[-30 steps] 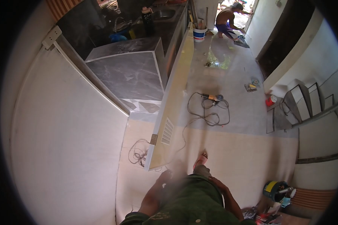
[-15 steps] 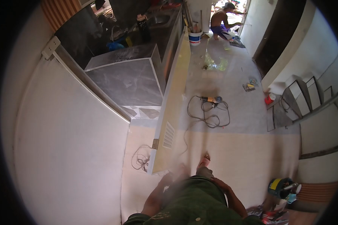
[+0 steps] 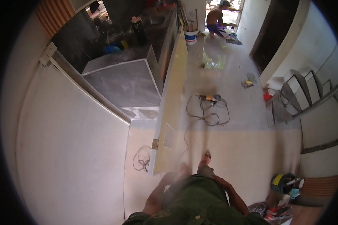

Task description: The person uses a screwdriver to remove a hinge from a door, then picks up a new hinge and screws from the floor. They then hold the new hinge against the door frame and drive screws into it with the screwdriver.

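My left hand point(image 3: 169, 179) hangs beside my left thigh, close to the hem of my green shirt point(image 3: 197, 197); it is blurred and its fingers are not clear. On the other side, my right hand point(image 3: 221, 182) lies against my right thigh with its fingers loosely laid out, and nothing shows in it. My feet point(image 3: 205, 159) point forward on the pale floor point(image 3: 248, 157). Left of them stands the edge of an open cream door point(image 3: 165, 123) with a louvred vent. Ahead on the floor lies an orange and black power tool point(image 3: 211, 97) with its cord looped around it.
A person point(image 3: 216, 19) crouches at the far doorway, near a white and blue bucket point(image 3: 191, 36). Metal-framed stairs point(image 3: 294, 93) rise on the right beside a red pot point(image 3: 269, 94). A dark bucket point(image 3: 281, 183) stands at lower right. Coiled wire point(image 3: 141, 160) lies by the door.
The view has shifted slightly, so the far room sits a little higher and further left. My hands stay by my thighs; my left foot shows more clearly.
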The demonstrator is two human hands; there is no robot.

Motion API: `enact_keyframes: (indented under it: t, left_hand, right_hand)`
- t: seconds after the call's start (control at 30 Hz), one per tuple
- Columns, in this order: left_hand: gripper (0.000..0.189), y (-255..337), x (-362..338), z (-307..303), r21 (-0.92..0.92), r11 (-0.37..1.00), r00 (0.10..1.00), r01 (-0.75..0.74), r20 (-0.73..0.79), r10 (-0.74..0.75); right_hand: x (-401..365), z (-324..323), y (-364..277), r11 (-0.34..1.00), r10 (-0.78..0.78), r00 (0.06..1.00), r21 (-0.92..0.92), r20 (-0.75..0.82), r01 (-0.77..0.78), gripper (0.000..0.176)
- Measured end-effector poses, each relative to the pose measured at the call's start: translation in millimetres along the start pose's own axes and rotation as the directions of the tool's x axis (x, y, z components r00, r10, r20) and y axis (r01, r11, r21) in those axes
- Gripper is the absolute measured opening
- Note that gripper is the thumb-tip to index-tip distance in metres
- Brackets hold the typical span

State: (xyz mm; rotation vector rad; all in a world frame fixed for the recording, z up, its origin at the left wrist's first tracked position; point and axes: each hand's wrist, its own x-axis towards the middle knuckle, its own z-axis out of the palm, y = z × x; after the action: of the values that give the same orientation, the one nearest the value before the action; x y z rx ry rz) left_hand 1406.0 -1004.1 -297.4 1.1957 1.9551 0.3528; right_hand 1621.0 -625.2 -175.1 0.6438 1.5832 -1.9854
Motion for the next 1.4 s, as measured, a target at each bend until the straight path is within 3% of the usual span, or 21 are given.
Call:
enact_keyframes:
  t: [0.03,0.07,0.1,0.17,0.2,0.23,0.27,0.33,0.43,0.73,0.83,0.93,1.03,1.13,1.17,1.23,1.27,1.33,1.37,1.4]
  left_hand:
    - [0.028,-9.5,6.3,8.3,0.008,0.999,0.997,-0.037,0.064,0.036]
    - [0.032,-18.8,8.5,19.4,-0.006,1.000,1.000,0.000,0.006,0.001]
    - [0.036,-12.2,10.6,20.5,-0.039,0.997,0.996,0.069,-0.051,-0.071]
    - [0.044,6.9,8.6,23.2,-0.139,0.970,0.964,0.201,-0.146,-0.220]
    - [0.038,32.1,-4.3,-10.9,0.047,0.995,0.988,0.092,-0.130,-0.085]
    - [0.022,52.6,-11.4,-26.8,-0.123,0.974,0.962,0.190,-0.174,-0.210]
    - [0.021,60.9,-10.8,-32.0,-0.139,0.971,0.962,0.196,-0.163,-0.218]
    - [0.019,65.9,-12.3,-33.1,-0.165,0.966,0.962,0.201,-0.153,-0.226]
    - [0.034,68.2,-17.1,-30.7,-0.289,0.923,0.946,0.253,-0.126,-0.299]
    - [0.027,62.7,-25.4,-24.4,-0.336,0.894,0.931,0.296,-0.106,-0.348]
    - [0.019,49.2,-23.1,-8.8,-0.274,0.936,0.930,0.222,-0.229,-0.287]
    - [0.019,39.8,-17.8,-4.6,-0.303,0.934,0.929,0.191,-0.250,-0.272]
    - [0.017,44.1,-18.2,-12.0,-0.324,0.916,0.929,0.235,-0.201,-0.310]
    - [0.015,35.0,-17.6,-18.0,-0.090,0.990,0.965,0.113,-0.228,-0.130]
    - [0.018,32.3,-16.8,-17.5,-0.195,0.972,0.951,0.128,-0.255,-0.176]
    - [0.024,39.7,-17.8,-19.8,-0.407,0.902,0.918,0.145,-0.285,-0.276]
    - [0.027,46.3,-18.6,-24.5,-0.579,0.771,0.892,0.265,-0.156,-0.424]
    - [0.033,70.9,-19.3,-64.8,-0.793,0.386,0.771,0.471,0.158,-0.617]
    - [0.036,48.0,-14.1,-37.5,-0.889,0.248,0.801,0.385,0.188,-0.568]
    - [0.035,43.8,-14.3,-37.0,-0.921,0.218,0.809,0.322,0.149,-0.569]
  right_hand:
    - [-10.8,2.4,2.1,0.993,-0.064,0.998,0.099,-0.005,0.064,0.064]
    - [-34.3,20.5,-35.1,0.972,-0.128,0.992,0.196,-0.009,0.127,0.056]
    - [-24.6,7.6,-9.2,0.984,-0.051,0.998,0.168,-0.029,0.055,0.069]
    - [-10.5,-15.0,28.2,0.999,0.052,0.999,0.001,0.010,-0.052,0.063]
    - [-37.3,22.8,-53.6,0.873,0.183,0.979,0.443,0.088,-0.203,0.065]
    - [-35.4,16.7,-38.6,0.953,0.174,0.984,0.257,-0.027,-0.162,0.066]
    - [-34.0,9.4,-27.3,0.991,0.127,0.982,0.051,-0.137,-0.121,0.068]
    - [-36.9,15.5,-35.8,0.984,0.158,0.983,0.094,-0.094,-0.149,0.070]
    - [-37.4,18.5,-49.3,0.983,0.170,0.982,0.082,-0.084,-0.163,0.071]
    - [-32.3,16.9,-67.4,0.983,0.181,0.981,0.052,-0.070,-0.177,0.072]
    - [-31.5,20.5,-68.5,0.982,0.183,0.980,0.061,-0.072,-0.179,0.072]
    - [-31.2,23.2,-70.8,0.982,0.182,0.980,0.062,-0.082,-0.177,0.073]
    - [-33.3,24.3,-77.7,0.984,0.173,0.980,-0.012,-0.102,-0.175,0.072]
    - [-32.0,26.3,-92.5,0.977,0.124,0.983,-0.158,-0.133,-0.145,0.071]
    - [-30.0,25.4,-99.3,0.967,0.100,0.984,-0.217,-0.145,-0.130,0.071]
    - [-16.0,14.0,-85.0,0.963,0.031,0.980,-0.258,-0.194,-0.081,0.070]
    - [-7.9,7.5,-73.8,0.959,-0.003,0.977,-0.278,-0.215,-0.058,0.070]
    - [15.4,-17.9,-41.0,0.984,-0.062,0.983,-0.174,-0.173,0.031,0.068]
    - [24.6,-25.5,-41.2,0.986,-0.080,0.985,-0.156,-0.154,0.056,0.068]
    - [32.6,-30.0,-48.5,0.987,-0.099,0.986,-0.136,-0.136,0.081,0.067]
